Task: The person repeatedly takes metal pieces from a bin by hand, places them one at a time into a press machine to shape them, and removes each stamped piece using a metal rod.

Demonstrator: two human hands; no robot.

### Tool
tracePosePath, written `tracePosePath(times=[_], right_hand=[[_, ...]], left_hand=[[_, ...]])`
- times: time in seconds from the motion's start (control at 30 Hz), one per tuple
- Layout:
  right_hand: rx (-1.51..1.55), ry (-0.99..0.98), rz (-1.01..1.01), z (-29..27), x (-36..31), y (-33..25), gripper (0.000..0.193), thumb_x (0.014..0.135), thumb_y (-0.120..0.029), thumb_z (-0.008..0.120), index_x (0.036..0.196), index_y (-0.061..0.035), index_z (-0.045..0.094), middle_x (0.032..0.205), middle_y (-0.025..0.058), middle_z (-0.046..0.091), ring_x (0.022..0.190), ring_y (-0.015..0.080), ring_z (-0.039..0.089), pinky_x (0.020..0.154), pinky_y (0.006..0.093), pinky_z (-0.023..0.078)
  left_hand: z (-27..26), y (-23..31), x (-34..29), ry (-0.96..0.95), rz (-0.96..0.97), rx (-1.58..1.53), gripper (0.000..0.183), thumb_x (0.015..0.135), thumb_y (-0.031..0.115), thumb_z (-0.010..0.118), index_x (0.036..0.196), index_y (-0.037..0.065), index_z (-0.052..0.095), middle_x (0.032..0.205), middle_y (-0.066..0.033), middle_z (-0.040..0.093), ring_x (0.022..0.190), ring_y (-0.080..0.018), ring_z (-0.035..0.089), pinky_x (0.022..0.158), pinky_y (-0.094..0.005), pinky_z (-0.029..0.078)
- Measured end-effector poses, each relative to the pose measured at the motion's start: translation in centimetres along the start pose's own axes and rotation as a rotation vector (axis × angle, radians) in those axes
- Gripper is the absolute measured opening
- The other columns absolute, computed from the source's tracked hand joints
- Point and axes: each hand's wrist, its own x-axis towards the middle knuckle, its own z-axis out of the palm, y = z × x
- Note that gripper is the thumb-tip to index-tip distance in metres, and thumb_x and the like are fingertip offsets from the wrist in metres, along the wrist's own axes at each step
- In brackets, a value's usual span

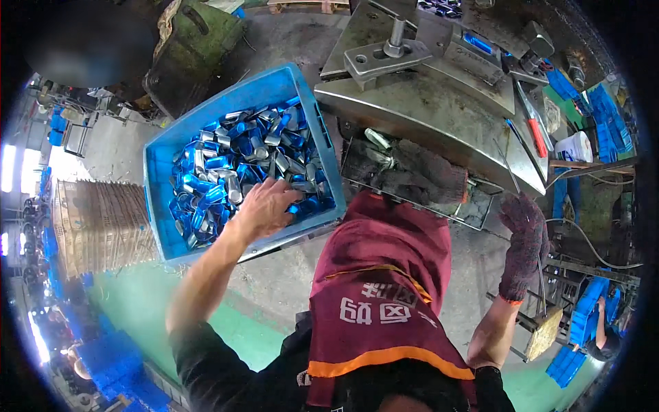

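My bare left hand reaches over the near side of a blue plastic crate. Its fingers are bent, and a small blue metal piece shows between thumb and forefinger. Around it lie many short curved metal pieces, shiny silver and blue. My right hand, in a dark knitted glove with an orange cuff, is closed round a thin metal rod, whose upper end points toward the machine. Between the hands sits a wire tray holding a dark glove and a few silver pieces.
A heavy steel press bed with a bolted clamp stands ahead. On its right lie a red-handled tool and a white tub. Stacked cardboard is at the left. Another person's arm shows far right.
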Motion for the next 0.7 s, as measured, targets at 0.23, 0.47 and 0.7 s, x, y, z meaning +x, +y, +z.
tracePosePath(times=[0.23, 0.47, 0.7], right_hand=[[0.031, 0.103, -0.022, 2.6, -2.0, 0.3, 0.045, 0.097, -0.027, 0.045, 0.130, 0.0038, 0.047, 0.124, 0.0165, 0.057, 0.112, 0.0283, 0.059, 0.091, 0.0408, 0.050], [-0.087, 0.136, 0.019, -0.1, -1.9, -0.5, 0.046, 0.097, -0.028, 0.045, 0.130, 0.0035, 0.047, 0.124, 0.0168, 0.057, 0.113, 0.0277, 0.058, 0.091, 0.0398, 0.050], [-0.052, 0.081, -0.024, 1.6, 0.3, -1.5, 0.045, 0.096, -0.028, 0.047, 0.127, 0.0052, 0.049, 0.123, 0.0185, 0.057, 0.112, 0.0284, 0.058, 0.092, 0.0391, 0.049]], left_hand=[[-0.1, 0.2, 3.4, -0.123, 0.294, 0.137, 0.058, 0.070, 0.010, 0.068, 0.126, 0.016, 0.053, 0.113, -0.0106, 0.058, 0.108, -0.0305, 0.054, 0.091, -0.0418, 0.046], [-1.9, -2.9, 4.7, 0.071, -0.125, -0.173, 0.049, 0.076, 0.011, 0.063, 0.123, 0.009, 0.051, 0.103, -0.0185, 0.064, 0.094, -0.0363, 0.062, 0.081, -0.0432, 0.049], [-0.6, -4.9, 3.3, 0.357, -0.391, -0.330, 0.027, 0.078, 0.024, 0.066, 0.097, 0.008, 0.058, 0.083, -0.0170, 0.064, 0.079, -0.0373, 0.062, 0.069, -0.0428, 0.048]])
